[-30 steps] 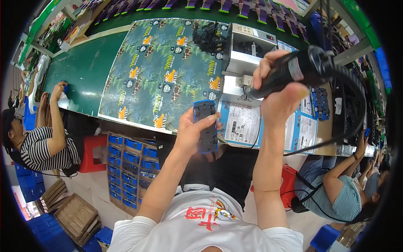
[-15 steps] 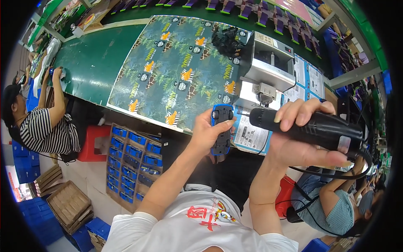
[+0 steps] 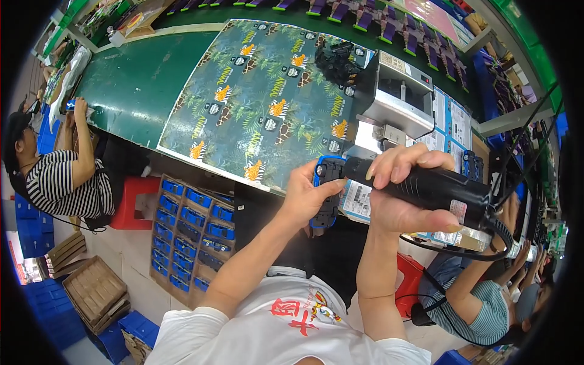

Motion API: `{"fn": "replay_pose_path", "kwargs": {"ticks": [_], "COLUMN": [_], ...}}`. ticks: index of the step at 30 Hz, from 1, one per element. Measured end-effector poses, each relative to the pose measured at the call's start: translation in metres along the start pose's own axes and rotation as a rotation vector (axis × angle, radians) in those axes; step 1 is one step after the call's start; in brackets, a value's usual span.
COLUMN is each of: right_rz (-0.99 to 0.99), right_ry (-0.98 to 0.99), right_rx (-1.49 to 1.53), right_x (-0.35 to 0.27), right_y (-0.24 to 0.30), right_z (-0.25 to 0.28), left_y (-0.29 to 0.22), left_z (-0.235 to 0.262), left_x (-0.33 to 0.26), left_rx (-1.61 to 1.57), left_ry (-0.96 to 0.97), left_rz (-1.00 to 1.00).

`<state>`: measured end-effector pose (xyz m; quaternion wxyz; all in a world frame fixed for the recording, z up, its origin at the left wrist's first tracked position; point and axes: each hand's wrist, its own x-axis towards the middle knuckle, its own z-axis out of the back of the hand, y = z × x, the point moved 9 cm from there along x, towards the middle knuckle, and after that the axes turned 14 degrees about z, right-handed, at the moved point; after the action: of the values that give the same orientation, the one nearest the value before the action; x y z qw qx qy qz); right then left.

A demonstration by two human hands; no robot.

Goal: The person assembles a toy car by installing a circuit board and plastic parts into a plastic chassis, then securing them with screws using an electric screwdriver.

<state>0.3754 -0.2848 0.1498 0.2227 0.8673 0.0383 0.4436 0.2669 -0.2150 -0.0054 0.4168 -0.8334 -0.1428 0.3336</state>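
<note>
My left hand (image 3: pixel 309 196) grips a blue toy car (image 3: pixel 329 175) by its sides, near the table's front edge. The car's black underside faces up, with my thumb lying across it. Wrapped in my right hand (image 3: pixel 404 213) is a black electric screwdriver (image 3: pixel 447 193), held nearly level with a cable looping from its rear end. Its front end points left and meets the car's upper right edge in the picture; the bit's tip is hidden, so I cannot tell whether it sits in a screw.
A metal screw feeder (image 3: pixel 404 112) stands beyond my hands, beside a pile of black parts (image 3: pixel 338 62). Animal-print sheet (image 3: pixel 243 103) covers the table. A cardboard tray (image 3: pixel 172 234) of blue cars sits lower left. Co-workers sit left (image 3: pixel 70 188) and right (image 3: pixel 477 307).
My right hand has brought the screwdriver left and slightly down, closing the gap to the car. The car has shifted a little right and tilted. Another blue vehicle now shows at right.
</note>
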Motion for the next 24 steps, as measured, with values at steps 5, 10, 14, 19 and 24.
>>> {"fn": "replay_pose_path", "kwargs": {"ticks": [5,10,14,19,24], "right_rz": [-0.060,-0.048,-0.050,-0.120,-0.082], "right_ry": [0.133,0.166,0.186,0.145,0.128], "right_rx": [0.076,0.144,-0.062,0.111,0.100], "right_x": [-0.009,-0.014,-0.010,-0.013,-0.015], "right_y": [-0.012,-0.015,-0.008,-0.008,-0.003], "right_z": [-0.008,-0.008,-0.019,-0.003,0.002], "left_y": [0.001,0.002,-0.002,0.000,-0.002], "left_z": [0.002,0.002,-0.003,-0.003,-0.003], "left_x": [0.000,-0.001,-0.001,-0.003,-0.003], "left_rx": [0.014,-0.050,-0.007,0.066,0.082], "left_ry": [-0.053,-0.025,-0.021,-0.030,-0.035], "left_rz": [0.015,0.030,-0.017,0.029,0.004]}}
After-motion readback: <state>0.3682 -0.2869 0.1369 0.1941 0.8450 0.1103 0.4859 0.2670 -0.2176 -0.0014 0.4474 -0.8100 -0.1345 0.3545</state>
